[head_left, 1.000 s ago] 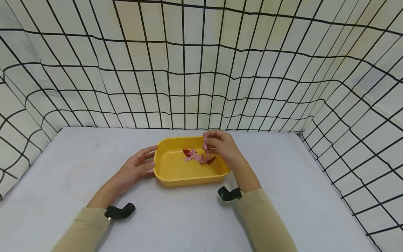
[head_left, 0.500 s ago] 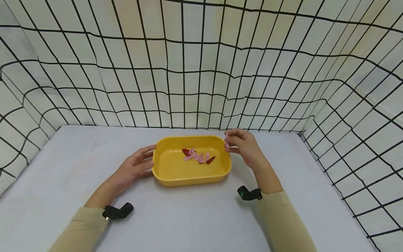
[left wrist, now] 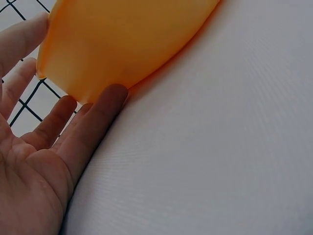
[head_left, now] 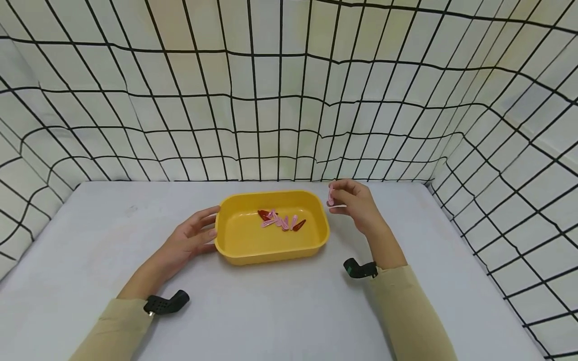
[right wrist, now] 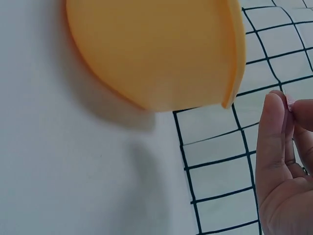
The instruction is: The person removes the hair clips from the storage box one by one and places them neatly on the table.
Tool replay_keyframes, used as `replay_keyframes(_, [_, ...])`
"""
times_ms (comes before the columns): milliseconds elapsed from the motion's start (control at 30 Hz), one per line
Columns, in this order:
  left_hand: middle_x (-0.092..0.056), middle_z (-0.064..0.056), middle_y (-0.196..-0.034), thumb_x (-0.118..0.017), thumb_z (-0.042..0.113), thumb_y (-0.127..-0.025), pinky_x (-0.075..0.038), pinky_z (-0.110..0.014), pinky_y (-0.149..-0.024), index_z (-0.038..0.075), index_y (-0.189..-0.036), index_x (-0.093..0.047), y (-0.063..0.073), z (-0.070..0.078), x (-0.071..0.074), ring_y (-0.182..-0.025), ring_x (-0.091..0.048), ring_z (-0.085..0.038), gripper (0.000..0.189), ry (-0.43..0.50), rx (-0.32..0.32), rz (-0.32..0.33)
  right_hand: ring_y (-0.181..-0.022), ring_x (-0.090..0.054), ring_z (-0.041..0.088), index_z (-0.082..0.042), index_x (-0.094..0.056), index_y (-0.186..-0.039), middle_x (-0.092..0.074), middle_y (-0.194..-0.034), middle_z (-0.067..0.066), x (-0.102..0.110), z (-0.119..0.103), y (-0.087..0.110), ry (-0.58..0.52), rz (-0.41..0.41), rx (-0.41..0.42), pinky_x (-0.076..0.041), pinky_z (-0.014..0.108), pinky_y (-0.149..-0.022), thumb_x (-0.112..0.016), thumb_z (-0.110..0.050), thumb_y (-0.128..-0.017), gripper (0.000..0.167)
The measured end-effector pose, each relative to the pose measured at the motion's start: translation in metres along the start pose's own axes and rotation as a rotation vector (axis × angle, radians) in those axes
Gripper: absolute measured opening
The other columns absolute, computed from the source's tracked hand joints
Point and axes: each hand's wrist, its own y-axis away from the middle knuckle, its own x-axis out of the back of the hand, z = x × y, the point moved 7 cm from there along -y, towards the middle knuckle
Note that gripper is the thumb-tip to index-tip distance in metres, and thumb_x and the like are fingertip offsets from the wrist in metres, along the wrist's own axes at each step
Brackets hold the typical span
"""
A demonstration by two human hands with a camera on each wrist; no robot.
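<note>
I have the yellow tray [head_left: 271, 255] on the white table [head_left: 253, 311], and I take every place from it. At its left end, my left hand [head_left: 191, 240] rests with fingers and thumb spread apart; in the left wrist view I see fingertips touching the end wall and rim, clamped on nothing. Just beyond the tray's right end, near its far corner, I hold my right hand [head_left: 354, 203] up, thumb and fingertips pinched together on a small pink clip [head_left: 331, 195], which stands roughly upright, apart from the tray. A thin pale strip shows just below it; I cannot tell whether it belongs to the same clip. The right wrist view gives me only a sliver of pink between the fingertips. Inside the tray, right of its middle, I see a loose cluster of pink clips [head_left: 285, 223], some overlapping, with one dark red clip [head_left: 263, 215] at the cluster's left and another dark red clip [head_left: 299, 225] at its right. Nearer me than the tray are two black wrist cameras [head_left: 169, 303] and beige sleeves [head_left: 411, 306]; behind it I see a black grid [head_left: 280, 55] over pale sheeting [head_left: 293, 115].
</note>
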Motion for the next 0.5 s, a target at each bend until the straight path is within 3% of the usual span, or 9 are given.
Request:
replay_keyframes(233, [-0.028,-0.016,-0.16,-0.056,0.021,-0.103,-0.058,-0.033,-0.093,0.022,-0.155,-0.033,-0.001,-0.001,-0.001,-0.12,-0.06,-0.013,0.057,0.007,0.0,-0.001,-0.082,-0.064,0.019,-0.006,-0.061,-0.117,-0.062,-0.097,0.008,0.012,0.015,-0.006,0.025,0.041,-0.054,-0.063,0.031,-0.076,-0.061,-0.018,-0.099,0.021])
replay_keyframes(500, [-0.027,-0.016,-0.161,-0.056,0.021,-0.103,-0.058,-0.032,-0.093,0.022,-0.155,-0.032,-0.001,-0.001,0.001,-0.12,-0.06,-0.012,0.057,0.008,0.006,0.006,-0.082,-0.061,0.017,-0.002,-0.06,-0.126,-0.063,-0.1,0.006,0.022,0.027,-0.01,0.13,0.074,-0.128,-0.06,0.024,-0.069,-0.061,-0.022,-0.098,0.034])
